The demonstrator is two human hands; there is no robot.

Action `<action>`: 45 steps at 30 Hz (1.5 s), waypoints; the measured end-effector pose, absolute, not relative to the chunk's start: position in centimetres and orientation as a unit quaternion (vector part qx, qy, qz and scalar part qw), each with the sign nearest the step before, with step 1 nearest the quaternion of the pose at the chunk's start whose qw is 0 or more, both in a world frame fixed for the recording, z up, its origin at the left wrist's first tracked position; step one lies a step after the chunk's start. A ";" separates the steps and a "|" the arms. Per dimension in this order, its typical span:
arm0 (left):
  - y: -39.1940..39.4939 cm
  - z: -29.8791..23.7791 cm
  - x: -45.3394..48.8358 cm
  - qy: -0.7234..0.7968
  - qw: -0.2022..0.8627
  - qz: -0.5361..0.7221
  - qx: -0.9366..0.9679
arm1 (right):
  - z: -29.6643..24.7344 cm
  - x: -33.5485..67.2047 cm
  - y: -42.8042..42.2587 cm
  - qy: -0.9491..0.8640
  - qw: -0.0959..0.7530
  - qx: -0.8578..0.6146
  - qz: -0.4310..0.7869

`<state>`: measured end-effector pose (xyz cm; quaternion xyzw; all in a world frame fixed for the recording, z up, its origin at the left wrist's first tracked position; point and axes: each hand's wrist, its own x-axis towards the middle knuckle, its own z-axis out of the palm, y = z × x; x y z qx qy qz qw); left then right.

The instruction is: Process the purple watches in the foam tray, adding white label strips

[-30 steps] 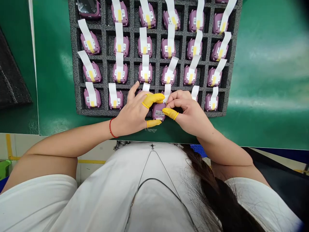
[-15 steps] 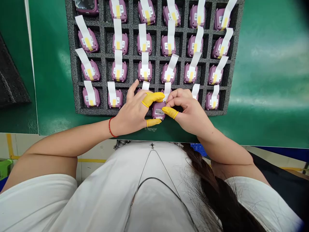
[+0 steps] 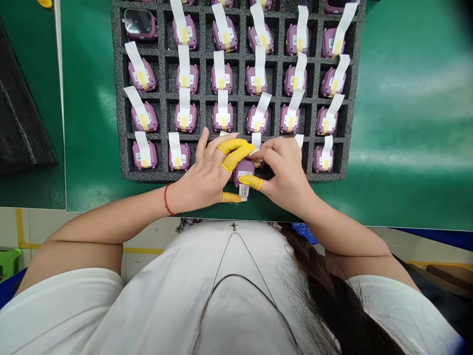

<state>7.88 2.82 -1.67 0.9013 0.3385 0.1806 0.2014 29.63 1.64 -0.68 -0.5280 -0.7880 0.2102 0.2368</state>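
Between my hands, at the front edge of the foam tray [image 3: 188, 176], is a purple smartwatch body [image 3: 244, 166], back side up. My left hand [image 3: 205, 172] curls around its left side, with yellow finger cots over the far edge. Its thumb meets a small white printed label [image 3: 244, 190] that sticks out below the watch's near edge. From the right, my right hand [image 3: 288, 170] grips the watch, its yellow-cotted thumb pressed on the back near the label. The right fingertips at the far edge are partly hidden.
Several purple watch bodies [image 3: 222, 118] lie in the tray's compartments, most with a white strip and yellow tape. One watch [image 3: 140, 24] shows its dark screen at the upper left. Black foam [image 3: 22, 118] lies at the far left on the green table [image 3: 399, 148].
The white label now extends from the watch's near edge, at my left thumb. My right thumb has shifted slightly left and down on the watch. The whole view has moved a little.
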 end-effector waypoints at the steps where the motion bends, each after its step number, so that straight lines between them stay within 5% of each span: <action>1: 2.9 -1.4 7.6 0.328 0.204 0.157 0.909 | -0.9 29.4 1.7 -0.787 0.222 -0.534 0.214; 10: 3.0 -1.1 8.5 0.382 0.202 0.130 0.892 | -1.4 28.9 2.6 -0.751 0.268 -0.555 0.236; 18: 2.5 0.8 10.0 0.363 0.324 0.160 0.859 | 0.6 31.6 4.0 -0.649 0.444 -0.568 0.242; 23: 10.6 1.8 13.6 0.401 0.420 0.290 0.761 | 1.9 32.7 4.1 -0.563 0.559 -0.559 0.240; 31: 28.9 1.9 22.4 0.578 0.218 0.242 0.748 | 1.2 31.1 3.3 -0.595 0.532 -0.522 0.299; 40: 30.2 3.8 25.0 0.565 0.079 0.141 0.809 | 1.5 30.8 3.3 -0.605 0.503 -0.525 0.324; 45: 30.3 2.8 28.2 0.487 0.086 0.085 0.865 | 1.5 31.0 3.2 -0.603 0.496 -0.519 0.348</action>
